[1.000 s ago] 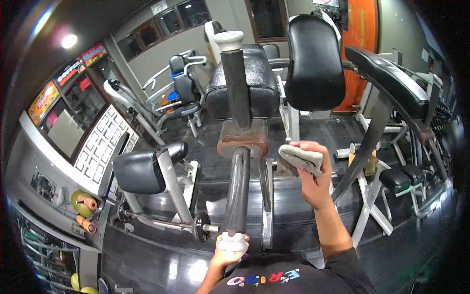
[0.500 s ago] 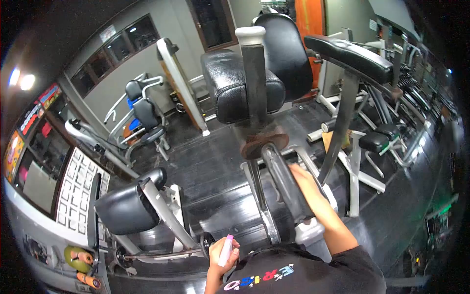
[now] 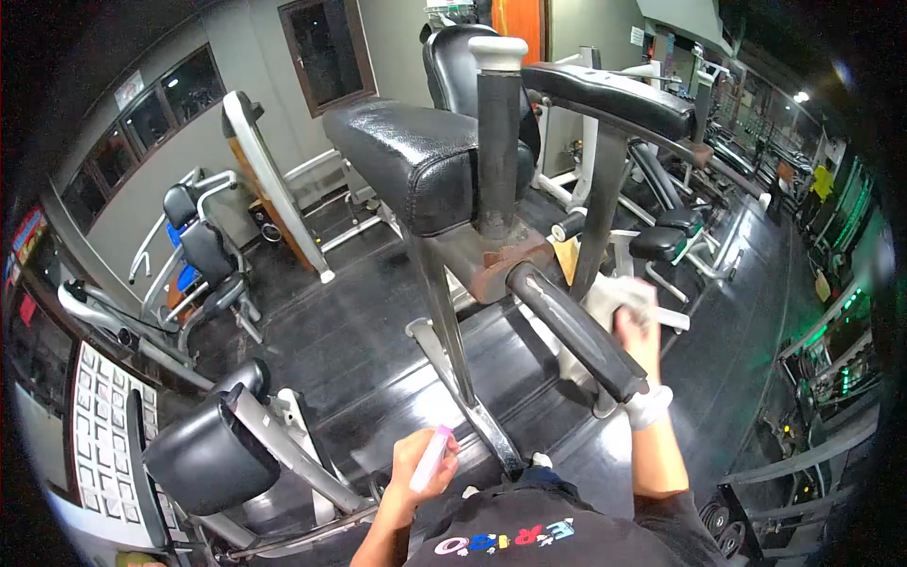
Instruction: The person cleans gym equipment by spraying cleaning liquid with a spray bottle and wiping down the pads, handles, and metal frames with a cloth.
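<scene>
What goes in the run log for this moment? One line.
left hand: holds pink-capped bottle | right hand: holds pale cloth, beside black bar | black pad: untouched

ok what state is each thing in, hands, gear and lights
bare left hand, closed around bottle
slim white bottle with pink cap, capped, tilted
bare right hand, grip on cloth, blurred
pale fabric cloth, crumpled
black padded post with white knob, upright
long black padded handle, slanted
brown metal bracket, rusty-looking
thick black padded cushion, shiny
green strip lights, lit
</scene>
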The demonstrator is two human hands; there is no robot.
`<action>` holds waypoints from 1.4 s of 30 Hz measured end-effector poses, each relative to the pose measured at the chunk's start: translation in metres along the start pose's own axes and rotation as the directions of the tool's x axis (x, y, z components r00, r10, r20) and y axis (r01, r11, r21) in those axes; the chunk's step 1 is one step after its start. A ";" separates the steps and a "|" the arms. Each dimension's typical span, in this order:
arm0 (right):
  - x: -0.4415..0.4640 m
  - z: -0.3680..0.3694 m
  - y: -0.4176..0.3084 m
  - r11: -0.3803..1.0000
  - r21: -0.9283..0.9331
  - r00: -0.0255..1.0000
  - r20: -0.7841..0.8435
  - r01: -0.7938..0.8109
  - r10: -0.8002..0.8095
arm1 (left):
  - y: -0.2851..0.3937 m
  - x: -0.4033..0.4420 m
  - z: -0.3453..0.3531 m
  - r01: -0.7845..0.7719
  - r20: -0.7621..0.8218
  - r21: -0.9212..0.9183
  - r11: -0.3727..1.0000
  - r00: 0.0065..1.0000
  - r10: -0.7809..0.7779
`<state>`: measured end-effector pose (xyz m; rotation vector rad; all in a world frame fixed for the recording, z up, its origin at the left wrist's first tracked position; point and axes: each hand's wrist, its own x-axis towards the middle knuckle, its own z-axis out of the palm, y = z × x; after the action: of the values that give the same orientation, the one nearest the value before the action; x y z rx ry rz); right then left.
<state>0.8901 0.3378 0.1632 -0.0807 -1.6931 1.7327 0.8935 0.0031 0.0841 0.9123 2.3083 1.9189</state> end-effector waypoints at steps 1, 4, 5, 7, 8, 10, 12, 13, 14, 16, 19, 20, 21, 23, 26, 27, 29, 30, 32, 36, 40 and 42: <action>0.010 -0.001 -0.022 0.998 -0.003 0.998 -0.012 0.060 -0.060 | 0.000 0.006 0.000 0.007 -0.016 -0.037 0.999 1.000 -0.008; 0.048 0.003 -0.072 0.901 -0.096 0.902 -0.056 0.422 -0.429 | 0.002 0.024 -0.003 -0.155 -0.077 -0.081 0.985 0.986 0.149; 0.055 0.010 -0.090 0.871 -0.044 0.870 -0.052 0.489 -0.491 | 0.001 0.026 -0.003 -0.159 -0.123 -0.083 0.984 0.981 0.149; 0.064 0.026 -0.121 0.798 -0.121 0.806 0.032 0.590 -0.591 | 0.008 0.037 -0.008 -0.259 -0.111 -0.048 0.965 0.961 0.252; 0.068 0.032 -0.135 0.732 -0.216 0.762 0.118 0.646 -0.637 | 0.014 0.041 -0.010 -0.359 -0.096 -0.008 0.933 0.929 0.357; 0.078 0.043 -0.152 0.503 -0.246 0.557 0.458 0.828 -0.693 | 0.031 0.045 -0.009 -0.325 -0.124 -0.096 0.941 0.942 0.313; 0.080 0.070 -0.186 0.265 -0.241 0.354 0.730 0.934 -0.585 | 0.037 0.047 -0.016 -0.422 -0.144 -0.017 0.907 0.898 0.415; 0.077 0.086 -0.189 0.156 -0.307 0.341 0.763 0.939 -0.550 | 0.036 0.043 -0.018 -0.374 -0.159 -0.048 0.926 0.919 0.362; 0.079 0.101 -0.193 -0.050 -0.302 0.236 0.830 0.952 -0.505 | 0.035 0.040 -0.021 -0.371 -0.168 -0.046 0.928 0.918 0.359; 0.080 0.128 -0.190 -0.212 -0.258 0.142 0.884 0.942 -0.445 | 0.033 0.034 -0.027 -0.352 -0.162 0.038 0.935 0.921 0.354; 0.085 0.161 -0.173 -0.317 -0.135 0.014 0.934 0.939 -0.357 | 0.035 0.026 -0.029 -0.318 -0.218 -0.021 0.948 0.927 0.306; 0.083 0.167 -0.164 -0.258 -0.115 0.050 0.968 0.959 -0.247 | 0.036 0.024 -0.029 -0.306 -0.251 -0.062 0.950 0.926 0.282; 0.081 0.170 -0.153 -0.200 -0.048 0.024 0.992 0.979 -0.121 | 0.036 0.023 -0.031 -0.306 -0.249 -0.076 0.949 0.927 0.279; 0.073 0.172 -0.143 -0.085 0.070 -0.060 0.992 0.994 0.110 | 0.035 0.019 -0.033 -0.316 -0.253 -0.014 0.949 0.919 0.302; 0.061 0.172 -0.150 0.001 0.160 -0.155 0.957 0.987 0.247 | 0.030 0.007 -0.039 -0.312 -0.256 0.037 0.949 0.915 0.311; 0.061 0.174 -0.157 0.049 0.151 -0.159 0.941 0.987 0.299 | 0.027 0.000 -0.039 -0.295 -0.252 0.022 0.955 0.923 0.291; 0.062 0.185 -0.172 0.070 0.109 -0.128 0.904 0.992 0.409 | 0.023 -0.011 -0.040 -0.271 -0.262 0.007 0.963 0.928 0.263; 0.061 0.196 -0.183 0.102 -0.012 -0.036 0.891 0.995 0.453 | 0.021 -0.016 -0.041 -0.249 -0.266 -0.006 0.969 0.934 0.238; 0.067 0.213 -0.181 -0.070 0.029 -0.008 0.958 0.997 0.287 | 0.019 -0.023 -0.042 -0.246 -0.272 -0.003 0.969 0.933 0.235; 0.061 0.212 -0.127 -0.404 0.193 -0.050 0.939 0.894 0.339 | 0.014 -0.034 -0.043 -0.207 -0.283 -0.062 0.976 0.942 0.182; 0.038 0.194 -0.125 -0.376 0.247 -0.023 0.859 0.893 0.511 | 0.013 -0.038 -0.043 -0.279 -0.238 0.073 0.958 0.927 0.288; 0.027 0.189 -0.135 -0.233 0.204 -0.008 0.768 0.951 0.640 | 0.013 -0.042 -0.043 -0.276 -0.221 0.072 0.958 0.933 0.285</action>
<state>0.8336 0.1769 0.3229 1.3496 -2.6311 -1.4260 0.9181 -0.0525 0.0922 1.1370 2.4641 2.2027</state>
